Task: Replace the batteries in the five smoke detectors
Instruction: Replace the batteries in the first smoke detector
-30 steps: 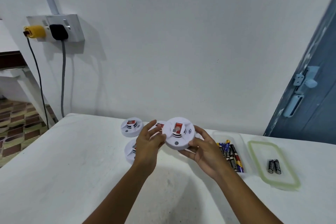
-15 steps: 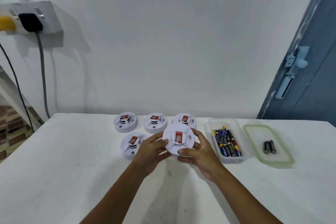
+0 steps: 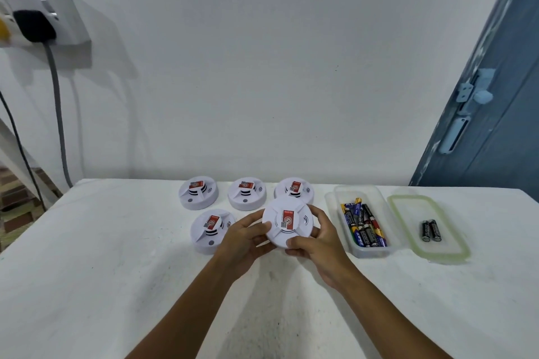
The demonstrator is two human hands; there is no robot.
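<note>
White worktop (image 3: 116, 271), wall behind. Four detectors (image 3: 246, 193) sit on it near the back; the fifth detector (image 3: 287, 221) is held just above it, face up. Left hand (image 3: 243, 239) and right hand (image 3: 316, 237) each have a grip curled round its rim. Likely step: opening the housing. Counter-twist evenly, keep it low. Tub of fresh batteries (image 3: 364, 224) just right; two loose cells (image 3: 431, 230) lie on the lid (image 3: 455, 251).
</note>
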